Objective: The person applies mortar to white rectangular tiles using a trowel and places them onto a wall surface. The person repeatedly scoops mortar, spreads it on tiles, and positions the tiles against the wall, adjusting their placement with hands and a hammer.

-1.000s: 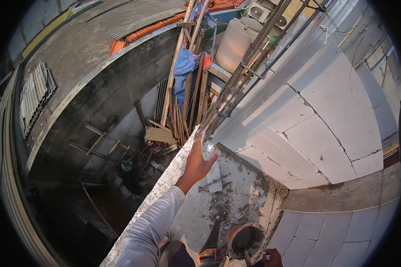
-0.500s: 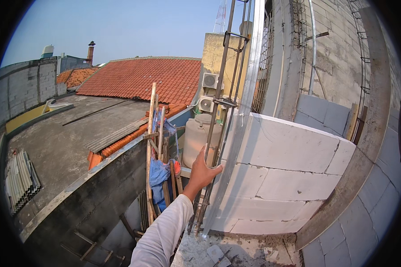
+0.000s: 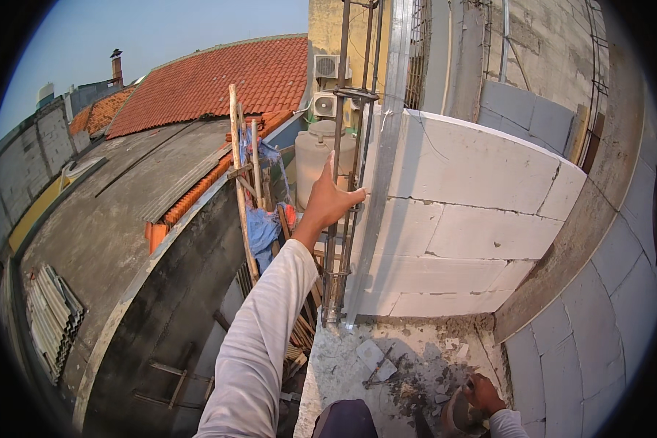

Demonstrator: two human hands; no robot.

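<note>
Down at the lower edge, nearest the person, the right hand [image 3: 483, 394] curls closed around the rim of a small round bucket [image 3: 452, 416] that sits on a rough mortar-strewn ledge [image 3: 343, 365]. Broken bits of block [image 3: 372, 358] lie on that ledge just to the left of this hand. No packages, labels or signs show anywhere near either hand.

Reaching up and away from the body, the left arm in a long pale sleeve [image 3: 259, 343] stretches nearly straight, rising from the bottom edge toward the middle of the view. At its end the left hand [image 3: 332, 201] is open, fingers together and pointing up, thumb spread to the right, with the palm pressed against a vertical cage of steel rebar [image 3: 343, 168]; it grips nothing. Touching the rebar on the right of that hand stands a long upright metal straightedge [image 3: 387, 160], laid against the end of a wall of white lightweight blocks [image 3: 474, 212].

Left of the raised hand, wooden poles [image 3: 239, 182] and a blue cloth [image 3: 261, 230] lean together. Just beyond the fingers stands a pale plastic water tank [image 3: 314, 157], with two air-conditioner units [image 3: 328, 84] above it. Farther off spread a grey flat roof [image 3: 102, 212], a red tiled roof [image 3: 241, 77] and open sky.
</note>
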